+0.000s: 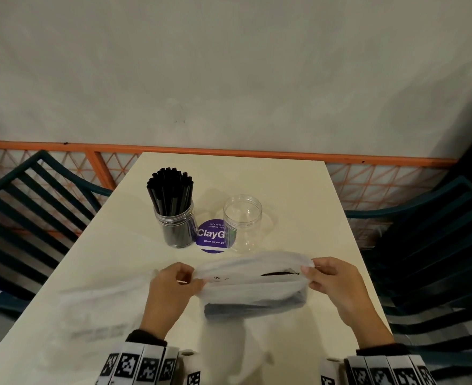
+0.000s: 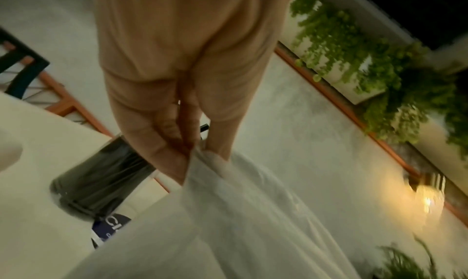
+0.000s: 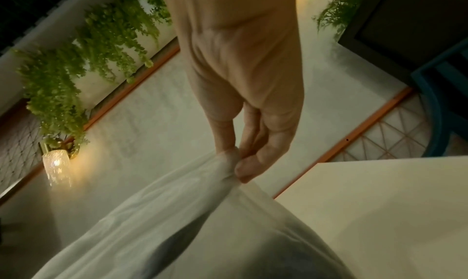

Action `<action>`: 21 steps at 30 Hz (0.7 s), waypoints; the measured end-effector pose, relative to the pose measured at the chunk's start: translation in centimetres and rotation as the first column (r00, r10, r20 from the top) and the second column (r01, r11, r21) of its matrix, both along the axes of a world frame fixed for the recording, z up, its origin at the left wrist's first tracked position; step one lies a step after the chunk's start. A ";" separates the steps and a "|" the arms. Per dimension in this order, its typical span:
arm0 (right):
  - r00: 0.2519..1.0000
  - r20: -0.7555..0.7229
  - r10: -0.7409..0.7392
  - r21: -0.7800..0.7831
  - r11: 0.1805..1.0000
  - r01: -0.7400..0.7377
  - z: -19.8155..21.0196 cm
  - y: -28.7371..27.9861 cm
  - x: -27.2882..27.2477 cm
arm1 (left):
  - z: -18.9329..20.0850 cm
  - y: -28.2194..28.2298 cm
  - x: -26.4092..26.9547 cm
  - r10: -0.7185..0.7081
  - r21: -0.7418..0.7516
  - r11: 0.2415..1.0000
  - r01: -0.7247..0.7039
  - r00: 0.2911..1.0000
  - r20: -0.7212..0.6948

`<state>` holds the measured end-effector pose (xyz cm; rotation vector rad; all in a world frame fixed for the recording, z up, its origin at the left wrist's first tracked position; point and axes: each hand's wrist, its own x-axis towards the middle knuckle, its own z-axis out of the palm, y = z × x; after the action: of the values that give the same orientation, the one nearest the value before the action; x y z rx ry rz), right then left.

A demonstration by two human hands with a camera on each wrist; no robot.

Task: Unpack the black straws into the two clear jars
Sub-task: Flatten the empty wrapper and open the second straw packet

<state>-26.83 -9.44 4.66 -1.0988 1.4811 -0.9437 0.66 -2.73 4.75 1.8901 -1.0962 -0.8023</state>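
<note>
A translucent white plastic bag [image 1: 252,284] is held over the near part of the cream table [image 1: 298,190], a dark bundle of black straws [image 1: 254,304] showing through it. My left hand [image 1: 173,284] pinches the bag's left edge [image 2: 202,163]. My right hand [image 1: 332,282] pinches its right edge [image 3: 228,163], and the mouth is stretched between them. Behind stands a clear jar [image 1: 176,226] packed with upright black straws [image 1: 171,190]; it also shows in the left wrist view [image 2: 101,175]. An empty clear jar [image 1: 242,222] stands to its right.
A round purple sticker [image 1: 211,236] lies on the table between the jars. Another flat clear bag [image 1: 98,309] lies at the near left. Dark slatted chairs stand at the left [image 1: 29,207] and right [image 1: 434,245]. An orange rail [image 1: 229,152] runs behind the table.
</note>
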 end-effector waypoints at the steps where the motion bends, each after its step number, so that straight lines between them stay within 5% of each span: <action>1: 0.998 0.054 0.028 0.030 0.999 -0.030 0.1 0.1 0.2 | 0.1 0.0 0.0 -0.020 0.005 1.000 0.021 0.992 -0.122; 4: 0.976 0.179 0.120 0.110 0.984 -0.141 0.1 0.5 1.2 | 0.4 -0.1 -1.0 -0.078 0.030 0.994 0.106 0.869 -0.488; 9: 0.932 0.353 0.083 0.201 0.966 -0.162 -0.4 0.2 1.4 | 0.1 -0.5 -1.6 0.001 0.067 0.996 0.061 0.730 -0.683; 13: 0.783 0.622 -0.021 0.340 0.908 -0.246 -0.6 -0.4 -0.5 | 0.5 -0.5 -0.8 0.109 0.130 0.991 0.028 0.378 -0.919; 15: 0.682 0.726 -0.091 0.386 0.875 -0.294 -0.3 -0.4 -1.4 | 1.0 -0.4 -0.3 0.141 0.153 0.988 0.019 0.284 -0.948; 18: 0.670 0.731 -0.132 0.419 0.862 -0.287 0.0 -0.4 -1.6 | 1.1 -0.3 0.1 0.156 0.161 0.987 -0.012 0.335 -0.929; 21: 0.787 0.609 -0.097 0.407 0.890 -0.206 -0.2 -0.3 -1.4 | 0.6 0.0 -0.1 0.067 0.107 0.993 0.052 0.494 -0.867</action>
<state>-28.22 -9.71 4.51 -0.4106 1.0257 -0.7524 0.57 -2.76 5.32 1.2231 -0.3649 -1.6133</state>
